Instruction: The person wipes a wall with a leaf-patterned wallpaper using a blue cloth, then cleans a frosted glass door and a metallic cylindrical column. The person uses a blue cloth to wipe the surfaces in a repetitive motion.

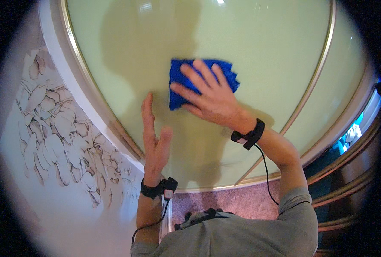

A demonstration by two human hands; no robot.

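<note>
My right hand [214, 98] lies with spread fingers on a blue cloth [176, 74], pressing it flat against a glossy pale green panel [258, 64]. The cloth's right edge is jagged. To the left, my left hand [154, 138] is raised edge-on with the thumb apart from the fingers and nothing in it. Whether its fingertips touch the panel I cannot tell. Each wrist wears a black strap with a small device and a cable. My shadow falls across the panel.
Gold-coloured metal trim [319, 74] divides and borders the panel. On the left stands a white wall [113, 225] with a plant-like line drawing [55, 144]. Pinkish carpet [229, 200] shows below the panel. At the right are brown curved wooden edges [341, 188].
</note>
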